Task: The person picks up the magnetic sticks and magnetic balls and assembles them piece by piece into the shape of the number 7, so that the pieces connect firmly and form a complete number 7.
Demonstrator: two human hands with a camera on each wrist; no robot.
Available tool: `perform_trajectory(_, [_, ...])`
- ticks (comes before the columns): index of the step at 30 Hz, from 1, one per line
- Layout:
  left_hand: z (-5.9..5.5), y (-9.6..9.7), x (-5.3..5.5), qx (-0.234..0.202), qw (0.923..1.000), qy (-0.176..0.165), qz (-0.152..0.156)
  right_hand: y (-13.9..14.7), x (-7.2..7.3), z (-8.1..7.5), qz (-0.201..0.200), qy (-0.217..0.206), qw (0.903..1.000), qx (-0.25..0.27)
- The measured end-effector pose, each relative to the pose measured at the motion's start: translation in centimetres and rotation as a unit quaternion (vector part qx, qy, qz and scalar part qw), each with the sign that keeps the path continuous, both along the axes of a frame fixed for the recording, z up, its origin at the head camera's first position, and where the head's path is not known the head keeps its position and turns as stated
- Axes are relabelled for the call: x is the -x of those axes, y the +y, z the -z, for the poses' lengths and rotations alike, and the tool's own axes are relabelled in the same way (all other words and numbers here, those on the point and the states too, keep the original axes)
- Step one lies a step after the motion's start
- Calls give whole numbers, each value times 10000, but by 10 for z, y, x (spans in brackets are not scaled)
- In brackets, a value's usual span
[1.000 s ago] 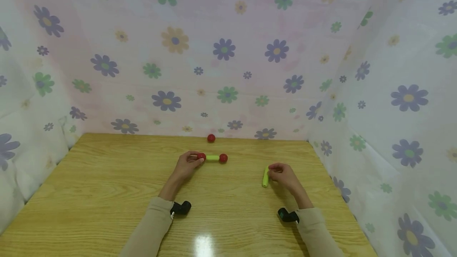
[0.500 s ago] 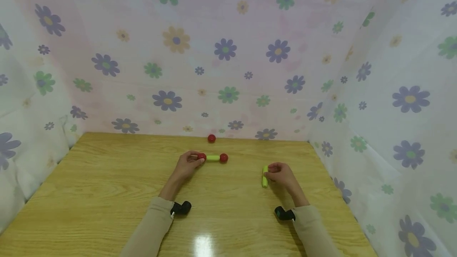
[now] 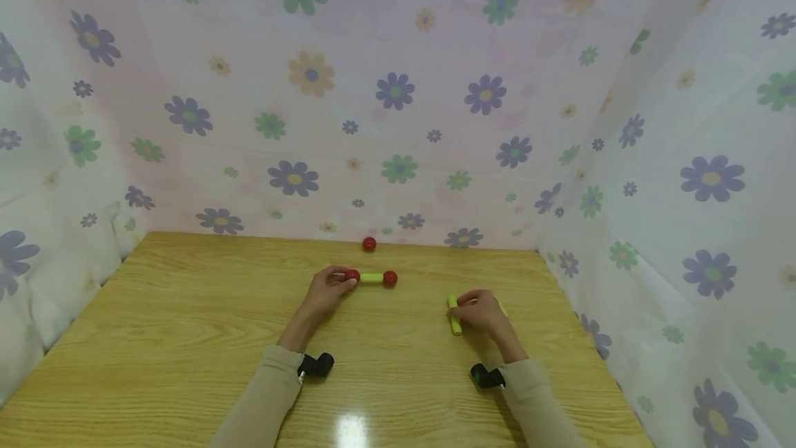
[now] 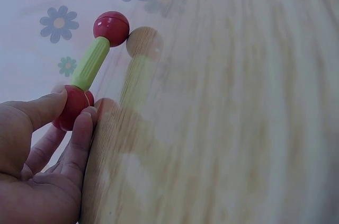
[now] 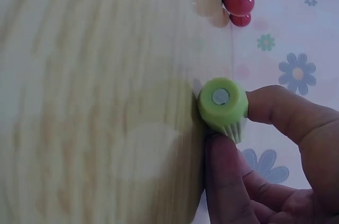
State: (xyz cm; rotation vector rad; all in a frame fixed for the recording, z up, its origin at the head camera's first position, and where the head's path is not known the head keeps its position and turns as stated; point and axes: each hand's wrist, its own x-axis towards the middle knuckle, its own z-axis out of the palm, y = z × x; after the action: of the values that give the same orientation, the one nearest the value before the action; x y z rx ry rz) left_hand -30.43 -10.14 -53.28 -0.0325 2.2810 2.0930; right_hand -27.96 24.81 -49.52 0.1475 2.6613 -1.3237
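In the head view my left hand [image 3: 325, 294] pinches a red ball [image 3: 352, 275] between thumb and fingers. A lime-green ribbed stick [image 3: 372, 278] joins it to a second red ball [image 3: 390, 278], making a dumbbell shape that lies on the table. To the right, my right hand [image 3: 481, 311] pinches another green stick [image 3: 455, 320], held low at the tabletop, its far end angled slightly left. The right wrist view shows a round silvery disc in the end of this green stick [image 5: 232, 128]. Part of the held ball [image 4: 68, 113] is hidden by my left fingers.
One more red ball [image 3: 370, 244] lies at the table's back edge. Beside my right hand a small yellow-green piece [image 3: 504, 308] shows, mostly hidden by the hand. Flowered cloth [image 3: 398, 123] stands behind the wooden table [image 3: 186, 337] and along its sides.
My right hand has moved a little left with its green stick, whose far end has swung left. The yellow-green piece has come into sight behind it. My left hand holds still.
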Motion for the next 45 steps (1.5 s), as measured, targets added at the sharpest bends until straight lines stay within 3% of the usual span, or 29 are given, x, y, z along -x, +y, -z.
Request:
perform_trajectory(9, [1,0,0,-30,10000,-32,-9,-15,-2,5,-83,50,9998,151])
perform_trajectory(19, [-2,1,-2,-92,9999,-59,16,-22,-3,10,-357,-210,9974,584])
perform_trajectory(27, [0,-1,-1,-6,10000,-39,-11,-24,-11,8,-574,-151,9966,578])
perform_trajectory(45, [-2,-1,-3,11,9999,121,89,-57,-20,13,-1164,-351,9867,1074])
